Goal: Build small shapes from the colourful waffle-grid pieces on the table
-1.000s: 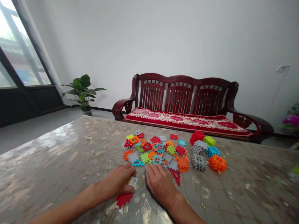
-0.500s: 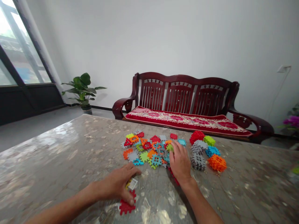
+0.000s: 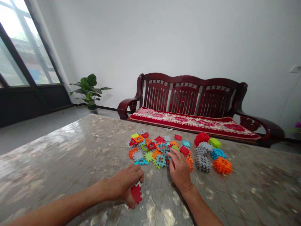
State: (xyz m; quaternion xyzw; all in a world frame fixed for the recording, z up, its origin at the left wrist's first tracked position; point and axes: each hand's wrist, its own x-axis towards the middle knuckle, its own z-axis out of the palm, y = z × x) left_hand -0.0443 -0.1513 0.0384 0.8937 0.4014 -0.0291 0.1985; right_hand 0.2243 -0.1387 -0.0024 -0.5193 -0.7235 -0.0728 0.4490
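My left hand (image 3: 127,184) is curled around a red interlocking toy tile (image 3: 136,194), its thumb along the near edge and its fingers on the far side. A small pale bit shows under those fingers, mostly hidden. My right hand (image 3: 180,171) is at the near side of a loose pile of notched plastic tiles, fingers reaching in with slight gaps. Its fingertips are at some grey and blue tiles (image 3: 161,160). A red tile (image 3: 184,151) and orange tiles (image 3: 189,162) lie just right of this hand. A light green tile (image 3: 149,156) lies in the pile.
Right of the pile stand sorted tile stacks: red (image 3: 201,138), green (image 3: 214,142), grey (image 3: 203,164), blue (image 3: 218,153) and orange (image 3: 222,165). The table (image 3: 70,169) has a patterned glossy cover. Behind it stands a wooden bench (image 3: 183,97), with a potted plant (image 3: 89,89) to the left.
My left hand has closed further round the red tile, covering the yellow and white bit. My right hand has drawn slightly back and left, uncovering red and orange tiles. The view has turned slightly left.
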